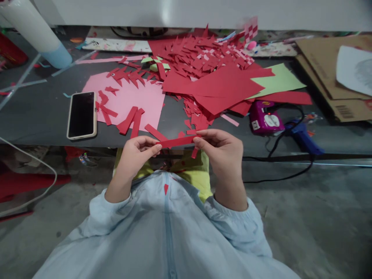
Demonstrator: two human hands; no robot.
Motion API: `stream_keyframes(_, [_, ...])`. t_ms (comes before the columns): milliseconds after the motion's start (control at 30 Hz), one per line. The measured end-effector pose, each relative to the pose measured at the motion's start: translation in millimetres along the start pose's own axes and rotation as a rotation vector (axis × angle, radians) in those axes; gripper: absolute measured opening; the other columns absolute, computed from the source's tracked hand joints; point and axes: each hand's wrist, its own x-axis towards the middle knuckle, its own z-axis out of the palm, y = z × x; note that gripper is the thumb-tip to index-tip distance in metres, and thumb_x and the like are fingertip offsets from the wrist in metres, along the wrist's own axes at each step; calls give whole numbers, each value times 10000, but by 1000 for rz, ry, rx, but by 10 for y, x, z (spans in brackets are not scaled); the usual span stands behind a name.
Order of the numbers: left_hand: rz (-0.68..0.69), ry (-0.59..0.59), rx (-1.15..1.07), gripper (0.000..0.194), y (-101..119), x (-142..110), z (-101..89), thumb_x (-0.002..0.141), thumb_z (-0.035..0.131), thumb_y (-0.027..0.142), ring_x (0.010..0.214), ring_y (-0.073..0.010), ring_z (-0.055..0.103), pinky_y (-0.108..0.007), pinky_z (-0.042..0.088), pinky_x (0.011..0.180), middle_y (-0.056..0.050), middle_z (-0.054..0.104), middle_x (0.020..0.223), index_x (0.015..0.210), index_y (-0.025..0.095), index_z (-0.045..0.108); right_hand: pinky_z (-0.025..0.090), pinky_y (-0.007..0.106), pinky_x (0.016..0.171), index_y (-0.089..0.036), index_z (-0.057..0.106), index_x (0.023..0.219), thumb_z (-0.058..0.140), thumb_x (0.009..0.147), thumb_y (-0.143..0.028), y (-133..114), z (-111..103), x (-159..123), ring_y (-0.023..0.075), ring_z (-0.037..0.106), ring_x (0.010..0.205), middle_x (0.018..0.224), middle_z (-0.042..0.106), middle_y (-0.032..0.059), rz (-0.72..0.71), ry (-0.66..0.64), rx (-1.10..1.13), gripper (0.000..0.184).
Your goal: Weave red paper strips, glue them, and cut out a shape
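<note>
A narrow red paper strip (pixel 178 142) is stretched level between my two hands, just over the table's front edge. My left hand (pixel 136 155) pinches its left end between thumb and fingers. At the other end, my right hand (pixel 222 149) grips it the same way. Beyond the strip, several loose red strips (pixel 128 121) lie on and beside a pink paper sheet (pixel 145 100). Small red cut pieces (pixel 193 112) are scattered past my right hand, beneath large red paper sheets (pixel 221 87).
A phone (pixel 82 115) lies at left, near a white and blue roll (pixel 37 35). A heap of red scraps (pixel 200 50) fills the back. On the right are a purple box (pixel 266 118), a blue glue gun (pixel 305 135) with a black cable, and cardboard (pixel 319 69).
</note>
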Motion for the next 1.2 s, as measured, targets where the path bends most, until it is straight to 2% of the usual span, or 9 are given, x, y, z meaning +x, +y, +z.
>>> stream_keyframes(233, [-6,-13,-27,244,-10,9,-2,623,874,292,573,-72,635,-179,538,608,19,690,645,739,157,707,554,272,534,-197,754,767,825,635,-240,-17,8,-3,125,642,536,649,728,-3,-21,-8,-19,156])
stream_keyframes(433, [-12,-2,7,282,-8,-2,-1,622,869,348,591,-99,646,-228,562,643,2,700,672,751,156,707,556,284,535,-191,757,778,824,636,-244,-2,-4,1,133,640,539,653,723,8,-2,-9,-37,166])
stream_keyframes(733, [-17,-9,-3,332,8,-18,5,579,898,361,596,-102,642,-235,562,659,11,691,671,753,160,699,558,264,525,-205,766,755,822,607,-236,-15,7,0,120,631,528,647,730,-2,14,8,-15,161])
stream_keyframes(867, [-7,-3,11,319,-10,-13,2,622,873,389,600,-104,640,-246,560,662,2,691,680,760,161,698,562,266,529,-203,768,759,818,613,-230,-11,5,0,119,632,525,643,729,-4,6,7,-19,157])
stream_keyframes(1100, [15,7,13,277,-16,-12,13,638,857,364,568,-92,617,-210,514,582,0,682,644,721,157,693,560,262,529,-205,770,783,813,632,-222,24,-2,6,124,641,545,647,721,-2,-6,14,-32,157])
stream_keyframes(1200, [42,51,11,259,14,-35,46,623,853,339,540,-87,600,-202,498,551,8,671,617,675,158,676,563,269,524,-202,763,772,805,635,-221,10,7,2,125,635,534,640,715,-1,-3,17,-39,144])
